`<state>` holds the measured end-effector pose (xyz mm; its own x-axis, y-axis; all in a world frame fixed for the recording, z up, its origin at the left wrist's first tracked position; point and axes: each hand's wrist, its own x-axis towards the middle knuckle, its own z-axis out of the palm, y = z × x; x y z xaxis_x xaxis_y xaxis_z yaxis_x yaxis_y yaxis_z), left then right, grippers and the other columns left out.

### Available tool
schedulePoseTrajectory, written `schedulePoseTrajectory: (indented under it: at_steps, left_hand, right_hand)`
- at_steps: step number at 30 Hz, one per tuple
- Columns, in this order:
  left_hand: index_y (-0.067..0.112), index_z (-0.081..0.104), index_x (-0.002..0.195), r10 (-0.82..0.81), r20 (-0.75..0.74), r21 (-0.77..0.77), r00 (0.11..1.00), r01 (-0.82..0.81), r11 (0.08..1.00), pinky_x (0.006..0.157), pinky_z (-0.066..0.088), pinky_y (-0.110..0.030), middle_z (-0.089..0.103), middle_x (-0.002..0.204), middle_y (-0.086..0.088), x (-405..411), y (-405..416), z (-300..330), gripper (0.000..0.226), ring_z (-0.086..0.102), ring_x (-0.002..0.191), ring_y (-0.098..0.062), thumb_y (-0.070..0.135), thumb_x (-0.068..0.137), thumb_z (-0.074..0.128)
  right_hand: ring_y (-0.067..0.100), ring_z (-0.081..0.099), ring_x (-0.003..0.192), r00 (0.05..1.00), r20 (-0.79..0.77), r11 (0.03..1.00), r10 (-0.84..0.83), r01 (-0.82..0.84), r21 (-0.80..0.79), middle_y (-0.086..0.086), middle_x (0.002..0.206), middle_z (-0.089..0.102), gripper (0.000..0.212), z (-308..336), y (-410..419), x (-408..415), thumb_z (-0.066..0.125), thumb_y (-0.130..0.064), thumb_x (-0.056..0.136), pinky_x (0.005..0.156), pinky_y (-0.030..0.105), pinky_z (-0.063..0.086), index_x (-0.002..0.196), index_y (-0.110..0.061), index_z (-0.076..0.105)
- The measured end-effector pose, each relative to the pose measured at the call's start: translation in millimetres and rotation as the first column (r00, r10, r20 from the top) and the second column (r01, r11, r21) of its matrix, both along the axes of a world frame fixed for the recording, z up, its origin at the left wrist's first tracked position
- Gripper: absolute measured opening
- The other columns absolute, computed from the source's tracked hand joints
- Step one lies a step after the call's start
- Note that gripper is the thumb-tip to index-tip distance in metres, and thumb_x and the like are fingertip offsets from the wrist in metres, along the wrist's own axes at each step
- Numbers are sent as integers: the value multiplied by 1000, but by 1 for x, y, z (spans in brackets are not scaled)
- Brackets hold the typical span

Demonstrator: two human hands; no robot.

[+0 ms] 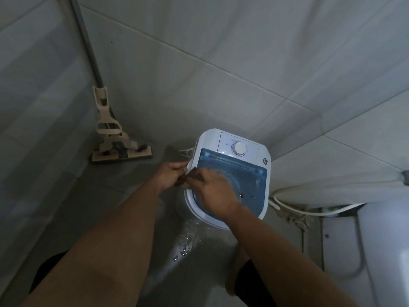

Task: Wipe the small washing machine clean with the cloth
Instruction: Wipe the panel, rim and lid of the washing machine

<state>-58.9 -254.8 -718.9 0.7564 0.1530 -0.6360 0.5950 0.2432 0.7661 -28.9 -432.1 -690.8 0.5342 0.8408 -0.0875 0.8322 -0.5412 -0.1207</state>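
— Small white washing machine (230, 171) with the blue translucent lid is sitting on the wet grey tiled floor (124, 204), against the wall.

— And the hands?

— Both are pinching the dark brown cloth (188, 177) at its left rim: left hand (170, 176) curling round one end, right hand (212, 191) pressing it over the lid.

— He should be wiping along the rim in overlapping passes, I'd say.

— A beige mop (115, 134) is leaning in the tiled corner.
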Motion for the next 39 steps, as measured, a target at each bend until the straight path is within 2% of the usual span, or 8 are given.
schedulePoseTrajectory:
  at_steps: [3,10,14,19,23,29,34,39]
  left_hand:
    - [14,62,133,8,-9,8,1000,-8,1000,79,54,-31,64,98,-14,-1,-1,1,36,54,87,-25,7,99,53]
    - [15,65,129,29,-24,-12,999,-29,999,93,52,-41,69,99,-14,-1,-2,3,33,56,86,-23,9,98,55]
    - [15,65,130,5,-15,15,1000,-4,1000,93,54,-41,70,105,-14,0,-1,1,34,60,90,-24,9,98,55]
    - [16,64,130,-18,-3,35,1000,18,999,64,57,-20,70,114,-15,-1,0,7,35,64,95,-24,6,98,52]
    - [18,65,130,-21,-24,50,999,22,999,92,54,-43,70,104,-15,1,0,0,34,63,91,-27,11,97,56]
    - [22,65,129,-15,-42,19,999,15,1000,97,51,-44,68,97,-12,2,0,-1,33,58,87,-22,14,98,56]
    - [19,64,131,-11,-42,16,999,12,1000,100,50,-46,69,104,-13,2,-2,2,34,61,92,-24,11,99,54]
    - [19,62,131,-12,-32,19,999,13,1000,89,55,-38,67,102,-13,3,-2,1,34,60,91,-24,12,100,53]
  right_hand:
    - [29,58,101,991,66,993,114,-116,21,5,126,60,39,-1,-20,-24,61,-29,94,81,41,46,133,-27,64]
    - [22,54,94,888,150,900,435,-431,-62,-1,117,62,28,-1,-52,-47,58,-28,95,79,39,35,121,-32,69]
    - [25,55,103,946,141,956,294,-294,-22,3,124,59,36,14,-27,-25,61,-30,95,83,42,40,131,-29,65]
    - [30,57,101,980,167,993,112,-106,-44,6,122,58,41,6,5,-19,41,-30,98,82,45,42,130,-23,65]
    - [27,54,98,951,216,975,220,-218,-32,4,128,59,34,-5,-21,-33,54,-28,97,81,42,39,130,-24,64]
    - [22,60,96,852,183,871,491,-484,-85,-1,122,64,25,-19,-73,-65,47,-25,107,81,39,43,119,-30,69]
    - [27,60,116,988,122,980,96,-115,163,5,133,60,43,17,-54,-24,61,-31,97,91,46,49,140,-30,59]
    - [24,60,111,891,-44,835,-451,439,332,2,125,60,35,28,-38,41,55,-34,105,94,47,48,138,-28,66]
